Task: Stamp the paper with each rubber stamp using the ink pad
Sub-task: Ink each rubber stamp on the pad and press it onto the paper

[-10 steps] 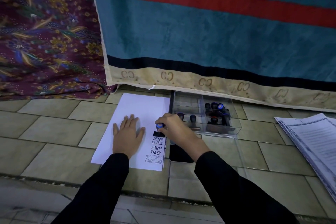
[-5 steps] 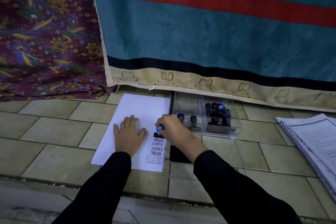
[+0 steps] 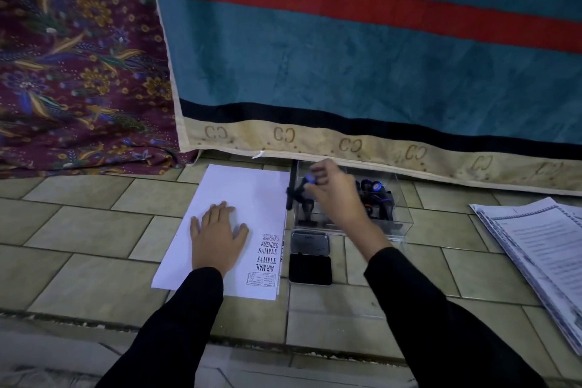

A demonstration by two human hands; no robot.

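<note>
Nearest me, at the front of the tiled floor (image 3: 78,230), the left hand (image 3: 217,236) lies flat with its fingers spread on the paper (image 3: 239,192), pinning it down. A column of black impressions (image 3: 267,258) runs up the sheet's right edge, from a boxed mark to AIR MAIL, SAMPLE and AMENDED.

Just beside that edge the ink pad (image 3: 310,268) sits open on the floor, its lid folded back toward the clear box (image 3: 401,198).

Further out, the right hand (image 3: 333,195) hovers over the left end of the box. Its fingers are curled around a rubber stamp (image 3: 300,188), held by the blue-capped knob with the body tilted down to the left. The motion blurs it, and I cannot tell whether it touches the box.

More stamps (image 3: 374,195) stand in the right end of the box.

I judge the stamp light and rigid. The knob is the place to grip it, because the rubber face carries wet ink that would smear fingers. The paper looks thin and likely to slide on tile, so a flat palm suits it.

Printed sheets (image 3: 535,246) lie at the floor's right edge. A floral cloth (image 3: 78,57) and a teal cloth (image 3: 346,72) hang along the far edge.
</note>
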